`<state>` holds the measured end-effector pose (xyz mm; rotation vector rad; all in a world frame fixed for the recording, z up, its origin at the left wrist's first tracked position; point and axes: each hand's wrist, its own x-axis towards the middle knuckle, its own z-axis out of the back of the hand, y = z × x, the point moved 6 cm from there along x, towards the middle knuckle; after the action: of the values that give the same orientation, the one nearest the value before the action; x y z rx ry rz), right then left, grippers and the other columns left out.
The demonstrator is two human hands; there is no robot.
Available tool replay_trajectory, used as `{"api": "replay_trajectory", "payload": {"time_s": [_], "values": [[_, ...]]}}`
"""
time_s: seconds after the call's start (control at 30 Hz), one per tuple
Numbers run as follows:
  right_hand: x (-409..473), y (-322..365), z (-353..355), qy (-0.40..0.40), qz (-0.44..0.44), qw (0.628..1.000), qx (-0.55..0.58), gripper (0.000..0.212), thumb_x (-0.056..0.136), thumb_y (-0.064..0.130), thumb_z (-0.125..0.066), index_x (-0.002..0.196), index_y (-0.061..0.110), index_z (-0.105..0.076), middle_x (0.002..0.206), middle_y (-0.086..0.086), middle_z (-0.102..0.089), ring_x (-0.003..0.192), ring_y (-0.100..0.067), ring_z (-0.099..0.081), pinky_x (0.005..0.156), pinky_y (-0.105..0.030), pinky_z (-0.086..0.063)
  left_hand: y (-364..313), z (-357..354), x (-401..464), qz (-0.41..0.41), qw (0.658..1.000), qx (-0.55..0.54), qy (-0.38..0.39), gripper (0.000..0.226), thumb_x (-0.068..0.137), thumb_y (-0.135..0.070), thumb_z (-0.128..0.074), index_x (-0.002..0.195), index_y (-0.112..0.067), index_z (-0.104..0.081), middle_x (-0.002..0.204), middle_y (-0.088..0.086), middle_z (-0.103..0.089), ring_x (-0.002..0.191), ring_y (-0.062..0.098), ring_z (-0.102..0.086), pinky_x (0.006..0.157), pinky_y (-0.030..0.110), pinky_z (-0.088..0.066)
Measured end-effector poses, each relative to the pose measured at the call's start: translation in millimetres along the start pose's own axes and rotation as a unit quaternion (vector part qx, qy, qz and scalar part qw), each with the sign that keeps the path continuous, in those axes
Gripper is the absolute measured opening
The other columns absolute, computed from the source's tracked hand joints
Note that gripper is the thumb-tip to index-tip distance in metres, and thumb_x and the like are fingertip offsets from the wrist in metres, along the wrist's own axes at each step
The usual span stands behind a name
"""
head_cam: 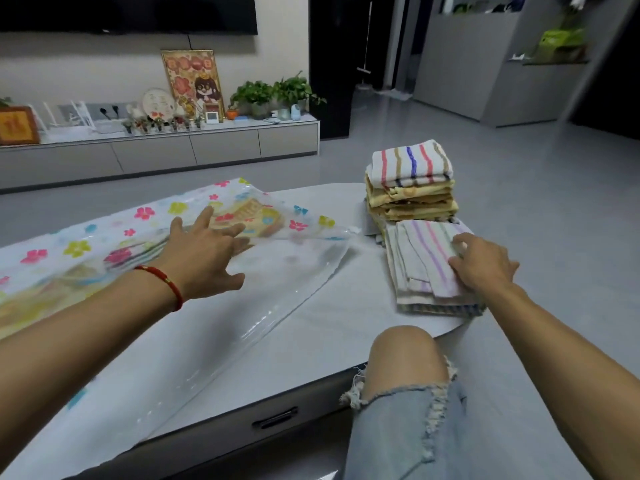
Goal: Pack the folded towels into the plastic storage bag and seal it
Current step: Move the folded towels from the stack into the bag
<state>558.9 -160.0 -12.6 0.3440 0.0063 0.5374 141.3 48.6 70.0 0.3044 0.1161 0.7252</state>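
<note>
A pale, smooth table (329, 327) with a rounded far end fills the lower middle of the frame, a dark drawer handle (274, 418) on its front edge. Across its left half lies the plastic storage bag (145, 244), clear and glossy below, printed with bright flowers on top; its mouth gapes toward the centre of the frame, unsealed. A yellowish folded towel (256, 216) shows through the printed layer, already inside, and blurred stripes of more cloth show further left.

At right centre, a tall stack of folded towels (410, 183) stands near the table's far edge: a white terry one with coloured stripes on top, yellow ones beneath. Just in front of it, touching its base, lies a lower pile of pale striped towels (420, 268), thin and flat.

The left hand (204, 258), a red cord bracelet (162, 284) at its wrist, reaches at the bag's mouth with fingers spread and loose, clasping nothing. The right hand (481, 263) rests on the low pile, fingers curled onto the top towel; whether they grip it cannot be told.

A bare knee in torn jeans (408, 403) rises at the lower centre, hiding part of the table's near edge.
</note>
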Motion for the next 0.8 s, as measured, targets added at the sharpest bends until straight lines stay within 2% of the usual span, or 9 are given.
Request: {"api": "replay_trajectory", "payload": {"time_s": [0.07, 0.2, 0.27, 0.37, 0.5, 0.57, 0.67, 0.73, 0.8], "values": [[5.1, -2.7, 5.6, 0.023, -0.004, 0.997, 0.071, 0.045, 0.086, 0.025, -0.075, 0.125, 0.037, -0.058, 0.130, -0.013, -0.063, 0.114, -0.039, -0.057, 0.092, -0.047, -0.047, 9.1, 9.1, 1.7, 0.010, 0.999, -0.033, -0.011, 0.075, 0.081, -0.062, -0.057, 0.148, -0.034, -0.035, 0.161, -0.014, -0.022, 0.148, 0.037, -0.010, 0.107, 0.068, -0.028], [16.5, -3.3, 11.6, 0.200, -0.041, 0.950, 0.236, 0.062, 0.078, 0.001, -0.083, 0.121, 0.037, -0.057, 0.131, -0.009, -0.050, 0.107, -0.036, -0.056, 0.082, -0.044, -0.057, 30.2, 31.2, 6.3, 0.029, 0.996, -0.080, -0.039, 0.080, 0.078, -0.060, -0.064, 0.148, -0.033, -0.037, 0.158, -0.015, -0.027, 0.146, 0.039, -0.017, 0.104, 0.069, -0.033], [8.8, 4.8, 16.8, 0.284, -0.043, 0.915, 0.283, 0.058, 0.081, -0.002, -0.078, 0.120, 0.039, -0.065, 0.132, -0.007, -0.052, 0.109, -0.034, -0.059, 0.084, -0.044, -0.059, 41.6, 41.0, 9.4, 0.042, 0.993, -0.097, -0.049, 0.082, 0.077, -0.058, -0.067, 0.149, -0.032, -0.035, 0.158, -0.013, -0.027, 0.146, 0.039, -0.015, 0.104, 0.070, -0.031], [-8.9, 30.7, 34.3, 0.318, 0.014, 0.889, 0.329, 0.041, 0.087, 0.007, -0.074, 0.110, 0.040, -0.077, 0.127, 0.000, -0.059, 0.112, -0.034, -0.061, 0.087, -0.046, -0.061, 52.1, 51.7, 13.4, 0.033, 0.992, -0.115, -0.036, 0.088, 0.078, -0.056, -0.068, 0.151, -0.028, -0.029, 0.161, -0.010, -0.022, 0.146, 0.038, -0.015, 0.109, 0.069, -0.026], [-55.7, 96.8, 53.3, 0.377, 0.102, 0.792, 0.469, 0.041, 0.082, 0.006, -0.078, 0.116, 0.029, -0.077, 0.126, -0.006, -0.072, 0.106, -0.032, -0.074, 0.077, -0.038, -0.063, 57.6, 60.5, 9.2, 0.022, 0.989, -0.143, -0.020, 0.098, 0.077, -0.042, -0.075, 0.155, -0.026, -0.016, 0.164, -0.013, -0.003, 0.148, 0.035, -0.009, 0.115, 0.064, -0.018], [-82.5, 136.1, 51.4, 0.414, 0.144, 0.743, 0.505, 0.038, 0.085, -0.002, -0.072, 0.115, 0.022, -0.077, 0.123, -0.004, -0.075, 0.101, -0.026, -0.076, 0.076, -0.035, -0.063, 59.5, 66.0, 6.0, 0.012, 0.989, -0.143, -0.021, 0.102, 0.077, -0.036, -0.077, 0.155, -0.023, -0.012, 0.164, -0.010, 0.003, 0.149, 0.034, -0.005, 0.121, 0.055, -0.009], [-117.0, 199.4, 28.6, 0.455, 0.171, 0.693, 0.532, 0.041, 0.088, -0.013, -0.061, 0.110, 0.017, -0.076, 0.128, 0.002, -0.073, 0.103, -0.025, -0.075, 0.076, -0.032, -0.063, 65.5, 73.9, 1.7, 0.012, 0.987, -0.161, -0.017, 0.107, 0.077, -0.032, -0.078, 0.156, -0.024, -0.006, 0.163, -0.011, 0.010, 0.149, 0.033, 0.003, 0.122, 0.048, -0.004], [-139.8, 246.3, -2.4, 0.503, 0.177, 0.660, 0.529, 0.045, 0.086, -0.016, -0.057, 0.112, 0.016, -0.076, 0.133, 0.002, -0.070, 0.115, -0.024, -0.071, 0.086, -0.033, -0.062, 68.9, 78.3, 0.0, 0.011, 0.984, -0.175, -0.021, 0.106, 0.078, -0.032, -0.077, 0.156, -0.025, -0.005, 0.163, -0.012, 0.012, 0.149, 0.032, 0.005, 0.120, 0.044, 0.000], [-151.1, 290.6, -40.1, 0.512, 0.169, 0.662, 0.521, 0.048, 0.085, -0.018, -0.053, 0.111, 0.014, -0.078, 0.134, 0.008, -0.065, 0.119, -0.020, -0.068, 0.092, -0.033, -0.060, 69.9, 84.1, -0.3, 0.002, 0.984, -0.175, -0.040, 0.103, 0.080, -0.031, -0.076, 0.156, -0.023, -0.006, 0.163, -0.010, 0.011, 0.150, 0.027, 0.003, 0.113, 0.031, 0.008]]}}
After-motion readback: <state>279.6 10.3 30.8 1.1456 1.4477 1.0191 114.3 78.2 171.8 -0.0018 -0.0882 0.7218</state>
